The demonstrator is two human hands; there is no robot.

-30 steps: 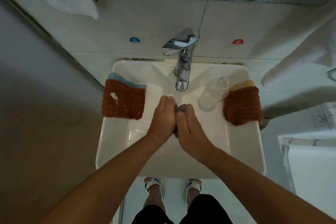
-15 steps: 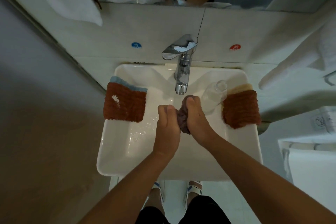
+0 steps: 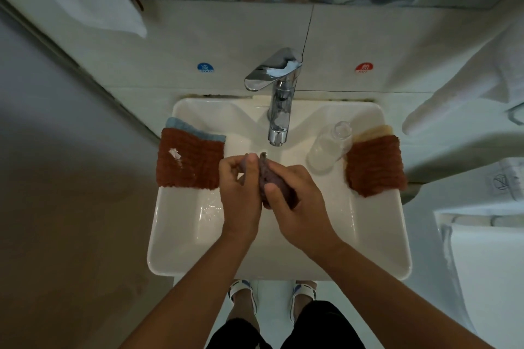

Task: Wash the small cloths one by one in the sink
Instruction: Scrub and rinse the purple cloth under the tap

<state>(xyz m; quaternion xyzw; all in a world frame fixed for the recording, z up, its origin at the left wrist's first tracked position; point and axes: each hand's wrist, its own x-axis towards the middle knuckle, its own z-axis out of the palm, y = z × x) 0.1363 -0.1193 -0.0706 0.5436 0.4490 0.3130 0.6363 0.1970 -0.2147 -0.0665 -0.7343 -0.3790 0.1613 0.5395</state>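
left hand: fingers curled, pinching the cloth's top
right hand: wrapped round its middle
cloth: purple-grey, bunched, wet-looking, over the sink

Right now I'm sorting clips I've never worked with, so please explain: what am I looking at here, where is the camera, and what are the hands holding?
No machine here: the camera sits on a person's head and looks down at their bare arms over a white sink. The left hand and right hand together grip a small purple cloth, bunched up below the tap. A rust-brown cloth over a blue cloth lies on the left rim. Another brown cloth over a tan cloth lies on the right rim, beside a clear bottle. I cannot tell whether water runs.
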